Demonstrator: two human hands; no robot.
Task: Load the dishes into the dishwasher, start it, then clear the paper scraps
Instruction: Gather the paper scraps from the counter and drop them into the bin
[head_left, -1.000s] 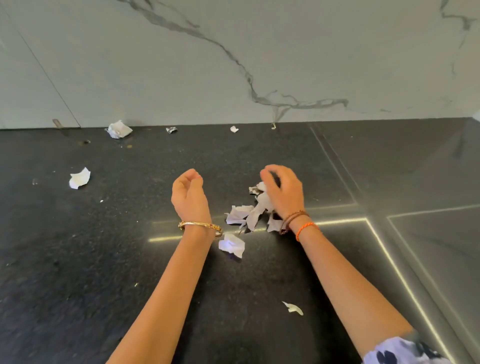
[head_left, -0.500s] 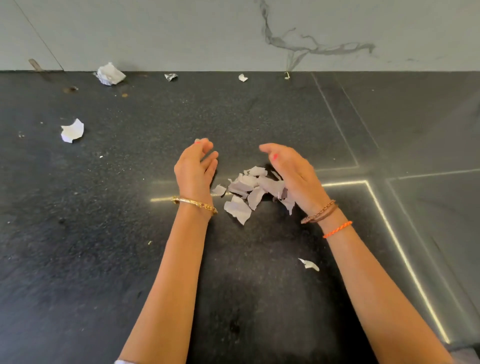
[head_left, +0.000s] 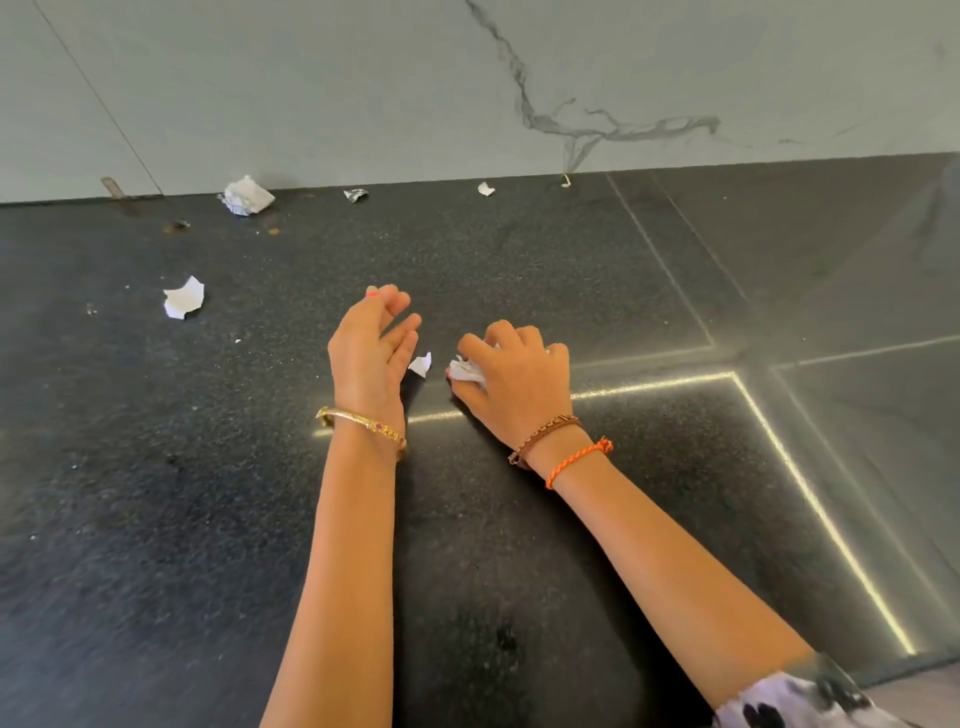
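Right fingers (head_left: 524, 345) curled round mostly hidden paper scraps (head_left: 466, 370); left fingers (head_left: 400, 325) loose, empty.

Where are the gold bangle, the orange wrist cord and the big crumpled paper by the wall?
gold bangle (head_left: 363, 422): head view, band across the left wrist.
orange wrist cord (head_left: 576, 461): head view, strand on the right wrist.
crumpled paper (head_left: 247, 195): head view, its middle.

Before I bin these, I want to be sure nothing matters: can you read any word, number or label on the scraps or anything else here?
None can be read.
Crumpled paper by the wall: grey marks, too blurred to read.
Scraps in the right hand: no legible print.
Loose scrap left of the left hand: looks blank.
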